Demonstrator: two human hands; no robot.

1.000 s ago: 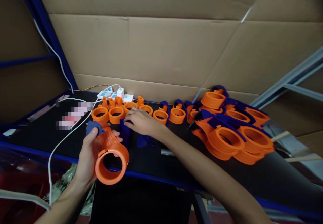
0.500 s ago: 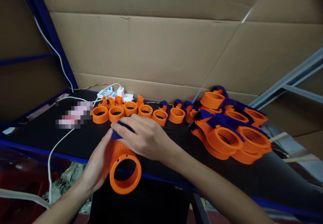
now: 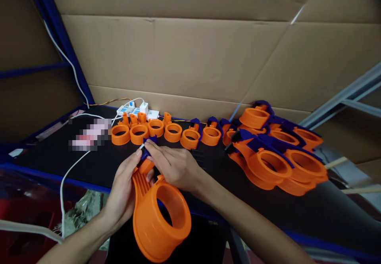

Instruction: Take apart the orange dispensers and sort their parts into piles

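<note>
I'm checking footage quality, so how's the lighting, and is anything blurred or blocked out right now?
Head view: cardboard wall dimly lit, darkening in the top right corner; head view: black tabletop soft toward its right end; head view: orange holder in the left hand fairly clear; head view: pixelated patch at left hides whatever lies beneath.

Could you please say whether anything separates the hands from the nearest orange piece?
Nothing visible does: the left hand holds the orange piece directly, and the right hand touches the blue part at the piece's far end.
</note>
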